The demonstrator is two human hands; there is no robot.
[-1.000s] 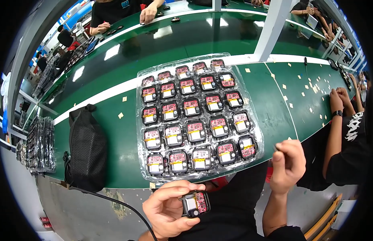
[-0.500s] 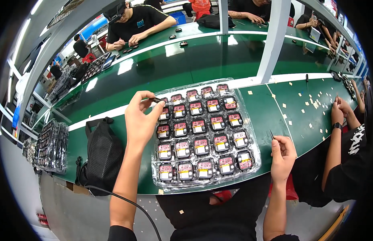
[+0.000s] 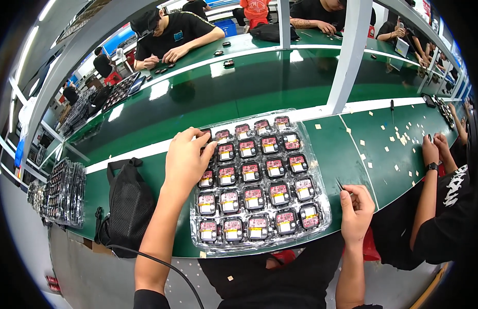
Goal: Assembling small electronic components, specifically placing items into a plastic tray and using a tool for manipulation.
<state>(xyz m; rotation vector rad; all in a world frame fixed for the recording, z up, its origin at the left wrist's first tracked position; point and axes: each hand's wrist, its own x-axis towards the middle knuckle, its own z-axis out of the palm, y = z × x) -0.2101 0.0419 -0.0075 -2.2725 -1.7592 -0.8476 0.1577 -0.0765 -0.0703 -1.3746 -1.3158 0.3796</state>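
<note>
At the near edge of the green worktop (image 3: 146,177) the right hand (image 3: 356,212) rests just beside the right side of a clear plastic tray (image 3: 321,206), fingers curled and pinching a thin dark tool — probably tweezers (image 3: 340,184) — whose tip points up and away. The left forearm reaches farther across the tray's left side; the left hand (image 3: 186,160) is bent down at the wrist over the far left corner, fingertips pressed together on a small dark module (image 3: 205,133) there, though the view is too small to tell whether it sits in its pocket or is lifted. The tray's pockets hold rows of small black modules with red and yellow-white labels (image 3: 253,198). Left of the tray lies a black mesh bag (image 3: 128,206), and beyond it, at the worktop's left end, stacked trays (image 3: 64,193). At the right edge another person's hands (image 3: 437,149) work among scattered paper bits (image 3: 398,136).
</note>
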